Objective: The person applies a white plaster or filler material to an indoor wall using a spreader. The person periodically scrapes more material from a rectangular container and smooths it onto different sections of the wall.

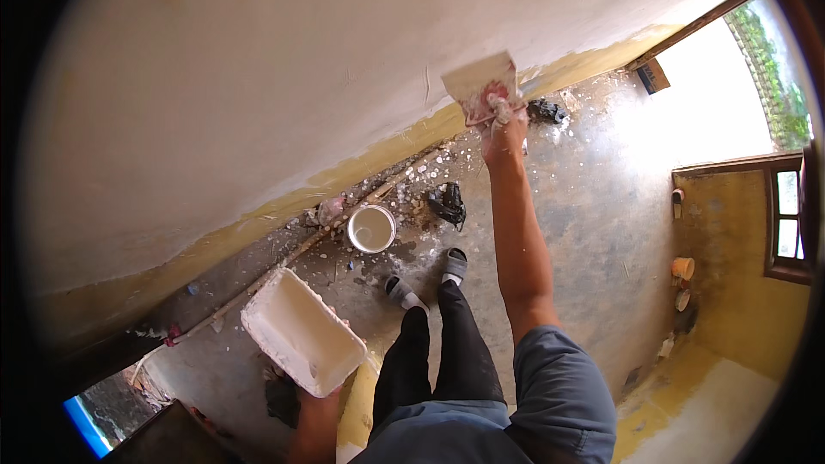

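My right arm stretches out to the wall (pixel 284 77). My right hand (pixel 503 125), smeared with white paste, is closed on a wide flat putty knife (pixel 481 77), whose blade is at the wall's lower part; I cannot tell whether it touches. Low on the left, my left hand (pixel 325 402) holds a white rectangular tub (pixel 296 326), tilted, with its rim caked in paste. Pale, smooth filler coats the inside of the tub. Most of the left hand's fingers are hidden behind the tub.
A round white bucket (pixel 372 229) stands by the wall's foot near my feet. Black plastic bags (pixel 447 204) and white splatters lie on the concrete floor (pixel 593 232). A long pole (pixel 309 245) runs along the wall. At far right are a bright doorway (pixel 705 86) and a window (pixel 788 215).
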A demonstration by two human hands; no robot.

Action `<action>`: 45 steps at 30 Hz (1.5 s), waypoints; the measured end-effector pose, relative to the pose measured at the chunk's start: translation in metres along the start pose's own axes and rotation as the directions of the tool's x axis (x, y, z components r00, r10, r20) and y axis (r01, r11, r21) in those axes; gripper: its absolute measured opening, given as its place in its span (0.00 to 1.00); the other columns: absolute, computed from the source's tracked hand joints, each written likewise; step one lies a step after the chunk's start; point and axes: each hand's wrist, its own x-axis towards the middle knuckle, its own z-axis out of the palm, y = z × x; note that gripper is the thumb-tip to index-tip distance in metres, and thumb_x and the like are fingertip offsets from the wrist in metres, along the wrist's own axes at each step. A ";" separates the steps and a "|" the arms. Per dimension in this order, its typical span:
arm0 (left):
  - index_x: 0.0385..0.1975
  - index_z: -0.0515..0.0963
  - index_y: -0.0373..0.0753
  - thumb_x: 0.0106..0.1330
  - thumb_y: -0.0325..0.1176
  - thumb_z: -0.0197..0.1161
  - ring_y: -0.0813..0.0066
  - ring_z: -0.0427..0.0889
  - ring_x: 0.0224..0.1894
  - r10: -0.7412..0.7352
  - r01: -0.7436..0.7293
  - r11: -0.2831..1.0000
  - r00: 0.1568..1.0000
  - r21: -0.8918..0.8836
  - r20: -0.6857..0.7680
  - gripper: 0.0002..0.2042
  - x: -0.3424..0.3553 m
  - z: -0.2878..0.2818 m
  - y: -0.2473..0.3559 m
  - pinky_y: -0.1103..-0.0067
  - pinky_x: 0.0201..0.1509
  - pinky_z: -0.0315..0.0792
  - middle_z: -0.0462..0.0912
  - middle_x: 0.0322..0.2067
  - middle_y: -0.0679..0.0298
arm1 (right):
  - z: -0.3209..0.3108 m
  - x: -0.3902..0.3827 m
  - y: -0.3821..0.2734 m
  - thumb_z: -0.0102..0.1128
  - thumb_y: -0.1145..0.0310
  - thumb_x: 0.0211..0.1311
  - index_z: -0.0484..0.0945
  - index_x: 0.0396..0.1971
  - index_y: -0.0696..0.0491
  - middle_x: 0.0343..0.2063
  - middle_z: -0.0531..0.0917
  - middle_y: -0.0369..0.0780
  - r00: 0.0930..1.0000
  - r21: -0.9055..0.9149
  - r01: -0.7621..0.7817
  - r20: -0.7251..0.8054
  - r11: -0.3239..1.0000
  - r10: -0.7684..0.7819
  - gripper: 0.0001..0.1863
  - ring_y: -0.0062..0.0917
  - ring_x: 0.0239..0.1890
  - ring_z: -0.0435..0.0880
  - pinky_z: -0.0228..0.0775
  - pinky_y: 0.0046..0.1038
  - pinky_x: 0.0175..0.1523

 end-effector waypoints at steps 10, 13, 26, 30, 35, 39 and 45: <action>0.68 0.55 0.52 0.65 0.46 0.60 0.54 0.67 0.63 -0.002 0.006 0.997 0.999 0.072 -0.048 0.33 -0.012 -0.033 0.001 0.45 0.59 0.67 0.60 0.65 0.58 | -0.058 0.025 0.154 0.54 0.75 0.62 0.69 0.47 0.50 0.34 0.77 0.36 0.905 0.105 -0.355 -0.212 0.929 0.370 0.13 0.23 0.35 0.78 0.76 0.30 0.35; 0.68 0.55 0.51 0.66 0.47 0.58 0.54 0.68 0.62 0.017 -0.010 0.998 0.993 0.060 -0.117 0.32 -0.013 -0.028 0.002 0.44 0.59 0.67 0.61 0.65 0.58 | 0.015 0.018 0.097 0.54 0.75 0.61 0.66 0.41 0.48 0.30 0.75 0.36 0.910 0.036 -0.267 -0.318 0.963 0.265 0.11 0.24 0.31 0.77 0.76 0.33 0.37; 0.68 0.56 0.52 0.67 0.49 0.56 0.54 0.67 0.63 -0.008 0.008 1.000 0.997 -0.004 -0.071 0.31 -0.011 -0.030 -0.011 0.43 0.59 0.65 0.60 0.66 0.59 | 0.056 0.002 -0.063 0.56 0.77 0.58 0.66 0.55 0.60 0.50 0.76 0.47 0.982 0.109 0.108 0.144 0.988 -0.123 0.24 0.38 0.48 0.81 0.80 0.44 0.48; 0.68 0.56 0.52 0.67 0.49 0.56 0.53 0.67 0.62 -0.008 0.002 0.998 0.996 -0.067 -0.087 0.31 -0.010 -0.036 -0.021 0.43 0.59 0.65 0.60 0.66 0.58 | -0.060 0.054 0.043 0.54 0.78 0.59 0.68 0.53 0.55 0.44 0.79 0.45 0.947 0.027 -0.121 -0.297 0.992 0.124 0.21 0.35 0.44 0.82 0.80 0.42 0.46; 0.69 0.55 0.52 0.67 0.49 0.56 0.52 0.67 0.63 -0.064 0.053 0.993 0.993 -0.106 -0.100 0.31 0.003 -0.038 -0.035 0.42 0.60 0.64 0.57 0.67 0.57 | -0.127 0.113 0.081 0.53 0.77 0.62 0.68 0.49 0.52 0.35 0.78 0.40 0.862 -0.112 -0.342 -0.433 0.933 0.264 0.16 0.29 0.35 0.80 0.80 0.38 0.37; 0.68 0.57 0.47 0.69 0.51 0.51 0.51 0.65 0.65 -0.019 0.006 0.989 0.996 -0.146 -0.089 0.30 0.003 -0.027 -0.053 0.47 0.66 0.56 0.63 0.65 0.54 | -0.011 0.105 0.027 0.54 0.74 0.63 0.71 0.41 0.55 0.30 0.76 0.39 0.910 -0.216 -0.235 -0.390 0.948 0.137 0.07 0.23 0.27 0.77 0.80 0.28 0.33; 0.70 0.52 0.54 0.67 0.51 0.55 0.52 0.66 0.64 -0.023 0.023 1.000 0.997 -0.004 0.076 0.32 0.040 0.005 -0.076 0.42 0.60 0.63 0.59 0.67 0.59 | 0.055 0.055 -0.137 0.57 0.76 0.59 0.70 0.44 0.58 0.42 0.78 0.45 0.982 -0.070 0.191 0.027 0.979 -0.189 0.14 0.32 0.41 0.82 0.82 0.34 0.42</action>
